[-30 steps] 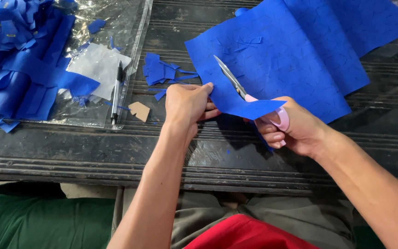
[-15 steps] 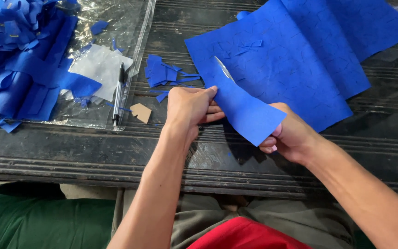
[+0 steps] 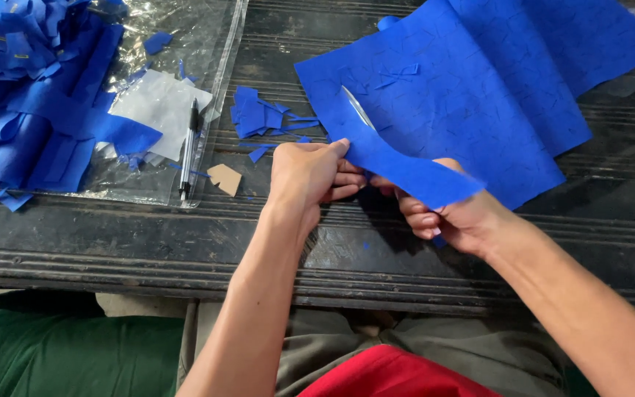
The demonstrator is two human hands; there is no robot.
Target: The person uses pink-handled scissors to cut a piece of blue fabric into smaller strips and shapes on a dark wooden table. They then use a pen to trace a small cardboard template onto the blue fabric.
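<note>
**Partway through the blue sheet**

I am cutting a blue sheet [image 3: 494, 95] that lies spread over the dark table [image 3: 148, 242], and the cut is well into it. My left hand [image 3: 310, 173] is closed in a pinch on the near edge of the strip [image 3: 406, 173] I am freeing, thumb on top and fingers curled beneath. My right hand [image 3: 453, 213] is curled shut under that strip, which drapes over it and hides most of it. I judge it has the scissors [image 3: 358, 106], since only the blade tips show, poking up through the sheet beyond the strip; the handles are covered, so I cannot tell how far the blades are parted.

As for what is done, a small heap of blue scraps [image 3: 259, 117] lies just left of the sheet, and a much larger pile of blue pieces [image 3: 16, 73] sits at the far left, on and beside a clear plastic bag [image 3: 185, 44]. A pen [image 3: 189, 147] and a small tan cardboard scrap [image 3: 224, 179] rest nearby.

What is left looks considerable: most of the sheet, stretching away to the right, is uncut, and this strip remains joined to it at its far end.
</note>
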